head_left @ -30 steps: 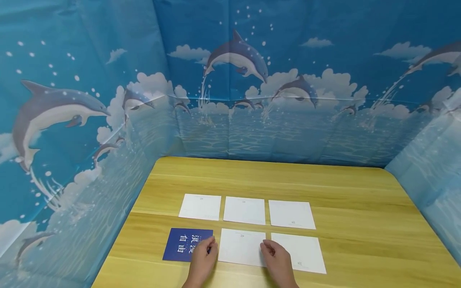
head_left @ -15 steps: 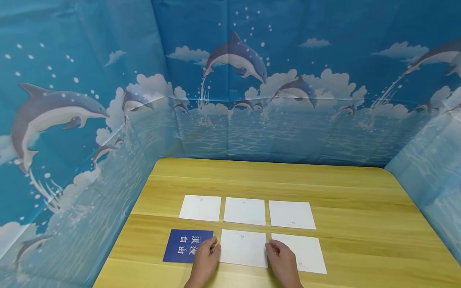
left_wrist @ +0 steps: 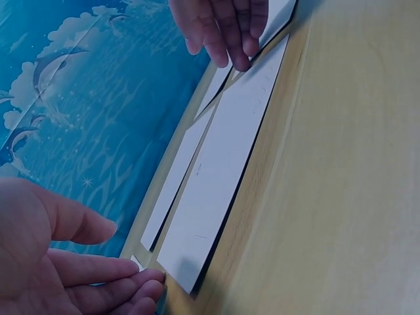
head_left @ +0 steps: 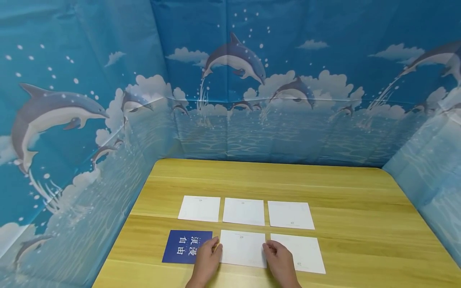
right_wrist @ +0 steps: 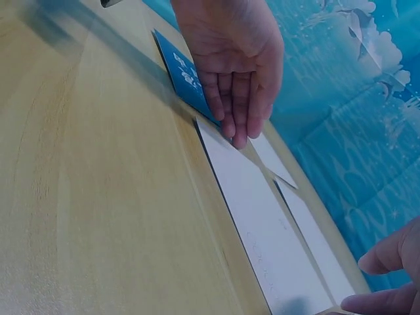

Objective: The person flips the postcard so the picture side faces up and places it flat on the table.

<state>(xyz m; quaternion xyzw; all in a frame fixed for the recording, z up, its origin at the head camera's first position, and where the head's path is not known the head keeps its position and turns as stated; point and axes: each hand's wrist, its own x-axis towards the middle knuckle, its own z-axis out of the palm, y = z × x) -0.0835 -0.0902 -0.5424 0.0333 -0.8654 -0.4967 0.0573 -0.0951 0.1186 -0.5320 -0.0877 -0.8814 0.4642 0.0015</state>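
Note:
In the head view, a white card [head_left: 242, 249] lies flat at the middle of the front row, between my two hands. My left hand [head_left: 206, 261] is by its left edge, over the right part of a blue card [head_left: 185, 246] with white characters. At the opposite edge, my right hand [head_left: 280, 262] covers part of the front right white card [head_left: 304, 252]. The left wrist view shows the left thumb apart from relaxed fingers [left_wrist: 98, 289]. The right thumb and fingers [right_wrist: 380, 300] also stand apart, with nothing seen between them. Whether fingertips touch the middle card, I cannot tell.
Behind, a second row holds white cards at left [head_left: 199, 208], middle [head_left: 244, 211] and right [head_left: 291, 215]. They lie on a yellow wooden table [head_left: 367, 224]. A blue dolphin-print sheet [head_left: 288, 132] stands around the table's back and sides.
My left hand has shifted slightly right, toward the middle front card. The right hand moved a little right, then slightly back left. The cards stay in nearly the same layout.

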